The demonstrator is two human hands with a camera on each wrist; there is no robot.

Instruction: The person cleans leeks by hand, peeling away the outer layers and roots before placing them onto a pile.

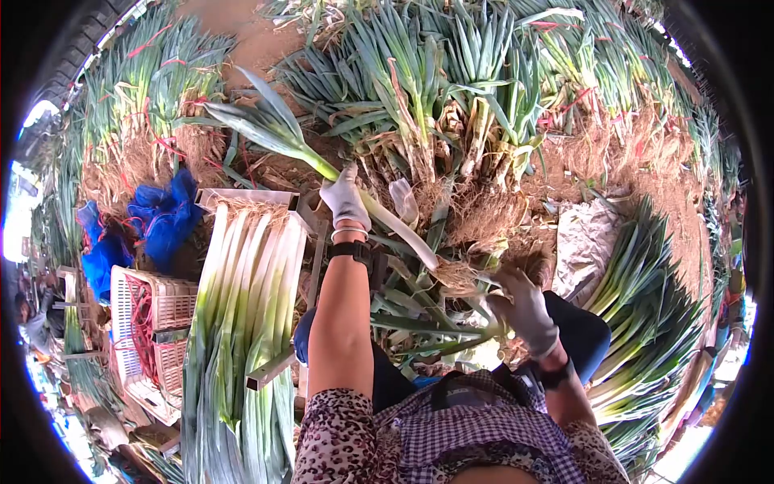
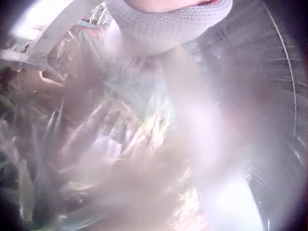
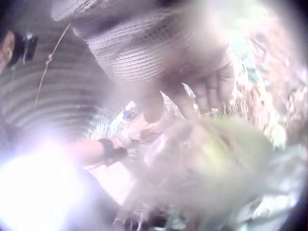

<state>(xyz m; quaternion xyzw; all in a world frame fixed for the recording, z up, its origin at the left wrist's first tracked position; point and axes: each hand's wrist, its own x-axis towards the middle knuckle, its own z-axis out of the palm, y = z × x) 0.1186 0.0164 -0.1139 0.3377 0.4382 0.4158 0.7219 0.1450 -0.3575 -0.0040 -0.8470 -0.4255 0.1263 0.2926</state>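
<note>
In the head view the gloved left hand (image 1: 345,198) grips a long leek (image 1: 395,222) around its stalk, leaves up to the left and roots down to the right. The left wrist view shows the glove (image 2: 163,29) and the blurred pale stalk (image 2: 202,115). Just right of the leek's roots (image 1: 456,277) is the gloved right hand (image 1: 524,310), over loose green leaves (image 1: 451,329). Seen from the right wrist, its thumb and fingers (image 3: 214,86) are apart above a blurred green stalk (image 3: 231,144); no grip on anything shows.
Pale leeks (image 1: 242,306) lie side by side on a metal-framed rack at left, beside a basket (image 1: 173,355) and blue netting (image 1: 165,214). Bundled leeks (image 1: 476,64) stand at the back. More leeks (image 1: 645,339) and a cloth sack (image 1: 584,246) lie at right.
</note>
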